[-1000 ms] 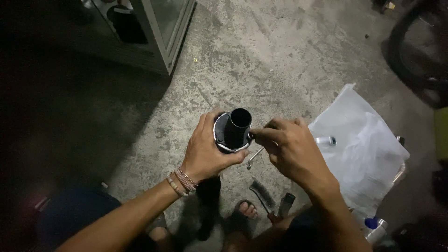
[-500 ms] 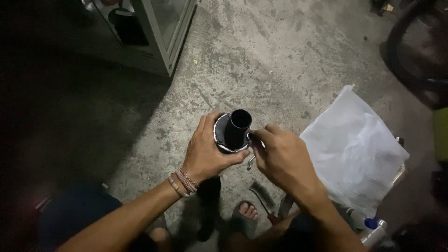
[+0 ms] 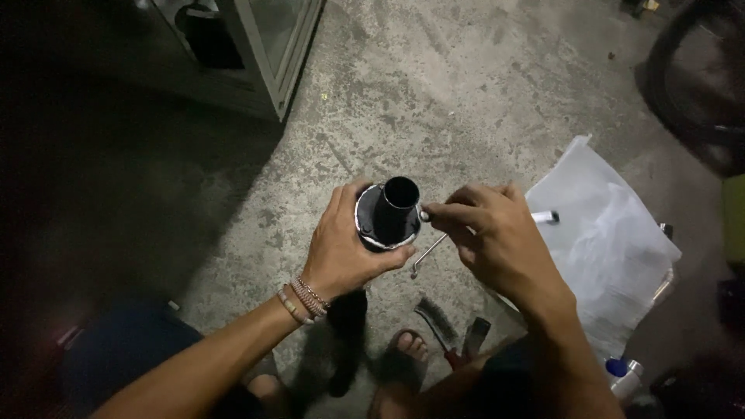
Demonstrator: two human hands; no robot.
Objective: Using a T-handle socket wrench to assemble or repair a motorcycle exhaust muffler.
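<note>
Pipe (image 3: 396, 211): black, with silver rim. Plastic sheet (image 3: 613, 240): white, translucent. Floor (image 3: 481, 93): mottled grey concrete. Wrist bracelets (image 3: 304, 296): beaded, pink and brown. Bottle cap (image 3: 616, 366): blue.

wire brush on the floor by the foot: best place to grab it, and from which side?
Judging by its pose, take the wire brush by the handle end near the foot, coming from above. It lies flat on the concrete floor with the bristle end pointing up-left, toward the black tube that the left hand holds. The handle's far end is partly hidden, so the grip there is uncertain.
</note>
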